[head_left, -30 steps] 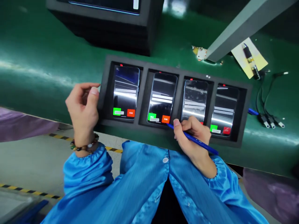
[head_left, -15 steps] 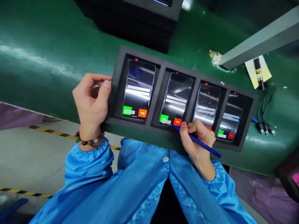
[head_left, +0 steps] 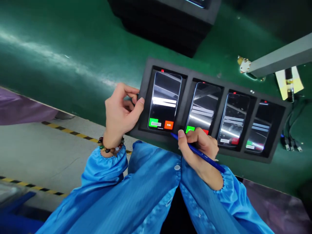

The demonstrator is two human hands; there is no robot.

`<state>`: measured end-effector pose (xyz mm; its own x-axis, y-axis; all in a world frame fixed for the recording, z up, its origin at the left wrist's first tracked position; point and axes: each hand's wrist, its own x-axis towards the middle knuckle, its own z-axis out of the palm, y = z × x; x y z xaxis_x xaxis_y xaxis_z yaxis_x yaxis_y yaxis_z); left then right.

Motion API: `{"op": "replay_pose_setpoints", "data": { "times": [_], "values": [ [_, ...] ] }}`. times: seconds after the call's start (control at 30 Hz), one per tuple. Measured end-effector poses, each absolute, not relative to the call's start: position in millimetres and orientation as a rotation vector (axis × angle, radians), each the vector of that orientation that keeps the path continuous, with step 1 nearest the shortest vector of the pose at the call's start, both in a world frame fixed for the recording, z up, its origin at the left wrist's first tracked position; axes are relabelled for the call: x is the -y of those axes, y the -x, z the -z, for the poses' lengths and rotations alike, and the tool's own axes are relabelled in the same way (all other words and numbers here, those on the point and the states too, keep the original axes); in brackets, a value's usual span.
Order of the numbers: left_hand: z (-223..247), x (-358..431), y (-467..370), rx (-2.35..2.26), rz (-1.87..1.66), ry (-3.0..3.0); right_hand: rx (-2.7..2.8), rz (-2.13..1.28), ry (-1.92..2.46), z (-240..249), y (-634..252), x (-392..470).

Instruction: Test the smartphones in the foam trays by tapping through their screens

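Note:
A dark foam tray [head_left: 185,97] lies on the bench, with several smartphones in separate recesses. My left hand [head_left: 122,112] grips the tray's left end, thumb at the edge and fingers curled. A blue pen [head_left: 203,156] is held in my right hand [head_left: 198,149], its tip by the lower right corner of the leftmost phone [head_left: 164,107], close to the orange-red button. That phone also shows a green button, partly covered by a small white label. My right hand partly hides the lower end of the second phone [head_left: 202,104].
Behind the tray stands a black foam stack [head_left: 165,29] with a phone on top. A grey metal post [head_left: 280,58] slants in at the right, near a yellow paper [head_left: 280,84] and black cables [head_left: 290,130]. The green bench [head_left: 73,81] ends just before my body.
My right hand has moved the pen left, from the second phone to the leftmost one. The view has shifted, so the tray appears farther right. My left hand stays at the tray's end.

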<state>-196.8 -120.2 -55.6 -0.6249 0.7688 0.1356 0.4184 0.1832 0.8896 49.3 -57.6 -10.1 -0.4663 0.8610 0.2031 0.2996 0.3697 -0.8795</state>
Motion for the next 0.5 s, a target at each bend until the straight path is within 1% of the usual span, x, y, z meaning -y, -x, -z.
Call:
{"op": "replay_pose_setpoints", "data": {
  "times": [0.13,0.5],
  "values": [
    [57,122,196,-2.127,-1.344,-1.155,2.079,-0.981,1.025,14,-34,60],
    [55,123,195,-2.099,-1.380,-1.164,2.199,-0.963,0.999,13,-31,57]
  ]
}}
